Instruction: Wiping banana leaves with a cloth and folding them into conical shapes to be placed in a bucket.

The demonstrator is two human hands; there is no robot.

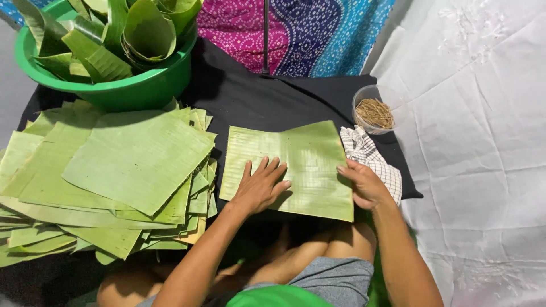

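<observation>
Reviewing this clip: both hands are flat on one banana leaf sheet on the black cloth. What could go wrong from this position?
The leaf sheet shows fine parallel ribs, so pressure from the left hand or right hand might split it along them. Its near edge overhangs the black cloth toward the lap, so it could sag or slide off. The small bowl of thin sticks sits close behind the right hand and could be knocked.

black cloth (pixel 256 96) over white sheet (pixel 483 142); patterned pink-blue fabric (pixel 307 34) behind.
</observation>
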